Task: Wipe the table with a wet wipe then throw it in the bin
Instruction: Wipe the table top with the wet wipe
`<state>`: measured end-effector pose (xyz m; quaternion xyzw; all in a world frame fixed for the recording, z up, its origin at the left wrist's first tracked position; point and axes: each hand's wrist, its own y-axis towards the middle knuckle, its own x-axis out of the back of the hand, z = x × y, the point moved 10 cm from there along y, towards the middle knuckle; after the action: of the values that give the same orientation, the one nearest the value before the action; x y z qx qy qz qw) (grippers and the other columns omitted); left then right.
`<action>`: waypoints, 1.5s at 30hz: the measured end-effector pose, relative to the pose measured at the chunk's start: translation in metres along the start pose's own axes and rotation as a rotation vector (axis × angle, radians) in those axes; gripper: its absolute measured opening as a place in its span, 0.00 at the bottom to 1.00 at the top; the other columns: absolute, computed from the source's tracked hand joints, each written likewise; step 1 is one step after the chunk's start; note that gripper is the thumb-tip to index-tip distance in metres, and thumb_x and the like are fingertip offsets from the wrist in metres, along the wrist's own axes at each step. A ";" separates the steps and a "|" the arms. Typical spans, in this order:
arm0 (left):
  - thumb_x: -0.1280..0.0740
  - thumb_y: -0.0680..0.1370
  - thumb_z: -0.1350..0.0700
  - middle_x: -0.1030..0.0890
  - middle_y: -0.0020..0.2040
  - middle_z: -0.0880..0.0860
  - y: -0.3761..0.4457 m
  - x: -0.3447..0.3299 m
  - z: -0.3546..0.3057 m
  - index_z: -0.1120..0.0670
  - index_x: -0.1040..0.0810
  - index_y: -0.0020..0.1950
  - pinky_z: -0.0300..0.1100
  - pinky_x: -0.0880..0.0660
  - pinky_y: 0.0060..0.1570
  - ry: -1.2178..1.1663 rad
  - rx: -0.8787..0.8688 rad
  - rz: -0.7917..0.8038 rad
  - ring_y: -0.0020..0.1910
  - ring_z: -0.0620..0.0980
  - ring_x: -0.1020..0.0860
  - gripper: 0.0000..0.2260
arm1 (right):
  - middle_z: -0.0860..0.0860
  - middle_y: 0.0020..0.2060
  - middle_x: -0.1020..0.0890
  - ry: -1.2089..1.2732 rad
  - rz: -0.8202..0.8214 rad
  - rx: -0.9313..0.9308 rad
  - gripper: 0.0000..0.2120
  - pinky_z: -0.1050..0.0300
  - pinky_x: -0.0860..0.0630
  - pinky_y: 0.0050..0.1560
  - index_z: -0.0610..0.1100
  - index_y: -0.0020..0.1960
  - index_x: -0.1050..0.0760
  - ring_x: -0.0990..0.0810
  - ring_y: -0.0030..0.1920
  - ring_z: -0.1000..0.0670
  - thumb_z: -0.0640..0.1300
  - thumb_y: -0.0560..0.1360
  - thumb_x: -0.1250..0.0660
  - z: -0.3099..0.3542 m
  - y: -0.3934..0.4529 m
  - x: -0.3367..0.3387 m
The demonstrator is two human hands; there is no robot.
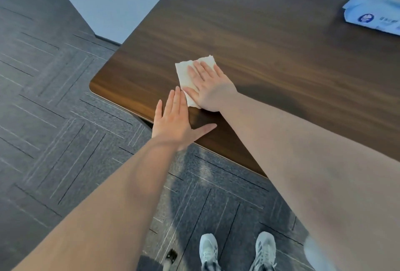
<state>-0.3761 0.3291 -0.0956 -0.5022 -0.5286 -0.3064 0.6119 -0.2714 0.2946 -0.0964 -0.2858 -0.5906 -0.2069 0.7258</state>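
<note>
A white wet wipe (pixel 184 71) lies flat on the dark wooden table (pixel 270 39), near its front left corner. My right hand (pixel 207 84) presses down on the wipe with flat, spread fingers and covers its right half. My left hand (pixel 175 121) rests flat at the table's front edge, fingers apart, its fingertips just touching the wipe's lower edge. It holds nothing. No bin is in view.
A blue pack of wet wipes (pixel 374 4) lies at the table's far right. Grey patterned carpet (pixel 54 108) surrounds the table. My two light sneakers (pixel 238 253) stand below the front edge. A pale wall (pixel 112 0) rises behind the table's left side.
</note>
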 end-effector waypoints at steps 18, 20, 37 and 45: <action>0.56 0.75 0.32 0.56 0.79 0.55 -0.046 -0.002 -0.249 0.59 0.57 0.77 0.49 0.55 0.75 0.199 -0.487 0.004 0.77 0.50 0.58 0.40 | 0.48 0.79 0.54 0.100 -0.018 -0.839 0.32 0.49 0.58 0.76 0.47 0.78 0.58 0.56 0.78 0.48 0.61 0.80 0.57 -0.308 -0.405 -0.024; 0.56 0.76 0.33 0.56 0.79 0.54 -0.054 -0.009 -0.296 0.59 0.57 0.77 0.49 0.55 0.75 0.195 -0.566 0.023 0.77 0.50 0.58 0.40 | 0.48 0.79 0.53 0.118 -0.042 -0.954 0.32 0.49 0.57 0.77 0.46 0.78 0.57 0.55 0.78 0.48 0.62 0.80 0.57 -0.340 -0.458 -0.029; 0.60 0.69 0.27 0.60 0.78 0.54 -0.082 -0.062 -0.507 0.58 0.60 0.77 0.49 0.57 0.75 0.283 -0.743 0.069 0.77 0.49 0.60 0.46 | 0.47 0.78 0.57 0.259 -0.064 -1.403 0.34 0.48 0.60 0.77 0.45 0.78 0.61 0.58 0.78 0.47 0.63 0.79 0.60 -0.476 -0.660 -0.054; 0.60 0.68 0.27 0.62 0.78 0.53 -0.081 -0.063 -0.507 0.58 0.62 0.76 0.48 0.59 0.75 0.270 -0.739 0.134 0.76 0.48 0.62 0.47 | 0.44 0.78 0.56 0.247 -0.041 -1.402 0.34 0.48 0.60 0.77 0.43 0.78 0.62 0.59 0.78 0.46 0.61 0.80 0.60 -0.470 -0.655 -0.052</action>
<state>-0.2935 -0.1820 -0.1001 -0.6771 -0.2636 -0.4987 0.4726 -0.3529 -0.5090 -0.1010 -0.6485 -0.2370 -0.5825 0.4289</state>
